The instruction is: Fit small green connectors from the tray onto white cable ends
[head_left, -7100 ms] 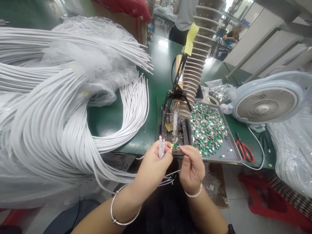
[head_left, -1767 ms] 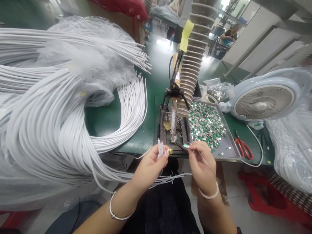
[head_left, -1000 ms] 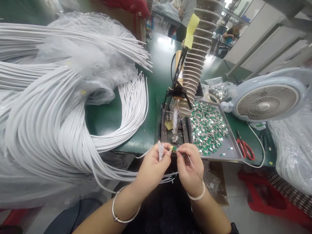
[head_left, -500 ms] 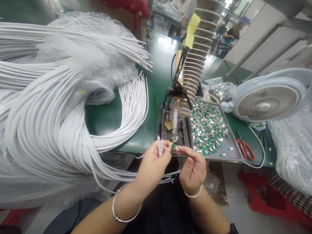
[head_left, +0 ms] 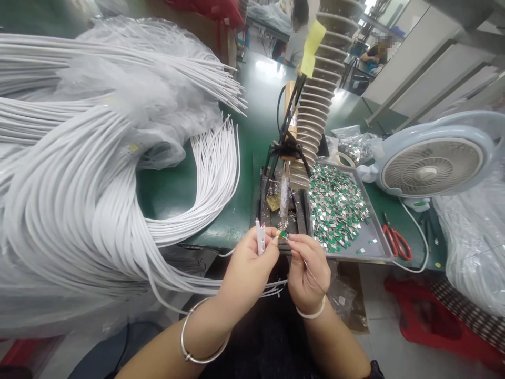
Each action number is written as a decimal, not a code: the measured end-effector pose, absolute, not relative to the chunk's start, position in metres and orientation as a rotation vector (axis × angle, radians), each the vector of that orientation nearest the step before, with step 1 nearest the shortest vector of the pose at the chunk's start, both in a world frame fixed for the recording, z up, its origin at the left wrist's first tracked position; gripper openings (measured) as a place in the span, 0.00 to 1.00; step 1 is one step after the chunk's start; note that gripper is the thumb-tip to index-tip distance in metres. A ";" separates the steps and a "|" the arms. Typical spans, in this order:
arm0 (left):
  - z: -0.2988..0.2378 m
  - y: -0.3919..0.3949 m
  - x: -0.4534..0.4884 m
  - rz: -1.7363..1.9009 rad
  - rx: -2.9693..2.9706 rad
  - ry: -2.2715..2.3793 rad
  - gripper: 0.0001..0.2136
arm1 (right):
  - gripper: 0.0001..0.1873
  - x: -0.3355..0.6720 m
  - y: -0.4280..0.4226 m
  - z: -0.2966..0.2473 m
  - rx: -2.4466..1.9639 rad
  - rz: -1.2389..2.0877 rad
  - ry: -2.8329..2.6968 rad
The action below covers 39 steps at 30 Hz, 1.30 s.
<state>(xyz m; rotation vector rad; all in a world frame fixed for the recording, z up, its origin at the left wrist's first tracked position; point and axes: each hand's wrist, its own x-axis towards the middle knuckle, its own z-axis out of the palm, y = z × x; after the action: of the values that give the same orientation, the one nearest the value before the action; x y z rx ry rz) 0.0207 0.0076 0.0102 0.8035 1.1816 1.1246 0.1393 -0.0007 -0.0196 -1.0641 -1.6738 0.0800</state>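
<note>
My left hand (head_left: 248, 268) pinches a split white cable end (head_left: 260, 238), and a small green circuit board (head_left: 282, 234) sits at its fingertips. My right hand (head_left: 308, 275) touches that board and holds a thin metal wire (head_left: 313, 276). Just beyond both hands stands a soldering stand with a vertical rod (head_left: 284, 197). To its right, a metal tray (head_left: 373, 253) holds several loose green boards. My fingers hide part of the board.
Bagged white cable bundles (head_left: 79, 184) fill the left of the green workbench (head_left: 244, 79). A ribbed duct (head_left: 311, 105) rises behind the stand. A pale blue fan (head_left: 432, 173) and red-handled scissors (head_left: 396, 243) lie right. A co-worker (head_left: 298, 45) stands far back.
My right hand has stayed at the green board, its fingers curling in closer than half a second ago. The thin wire now slants down across it. My left hand has barely moved.
</note>
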 end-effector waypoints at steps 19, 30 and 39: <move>0.017 0.012 0.022 1.141 0.831 1.191 0.05 | 0.13 0.134 0.009 -0.010 -1.028 -0.060 -1.686; 0.019 0.011 0.023 1.168 0.825 1.149 0.04 | 0.14 0.133 0.009 -0.008 -0.999 -0.065 -1.684; 0.017 0.010 0.022 1.164 0.826 1.145 0.04 | 0.15 0.133 0.007 -0.008 -0.999 -0.046 -1.685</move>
<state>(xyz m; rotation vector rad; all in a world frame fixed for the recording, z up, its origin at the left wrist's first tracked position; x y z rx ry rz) 0.0220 0.0096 0.0174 0.8256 1.1445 1.1638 0.1325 0.0075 -0.0078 -0.9990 -1.6851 -0.0457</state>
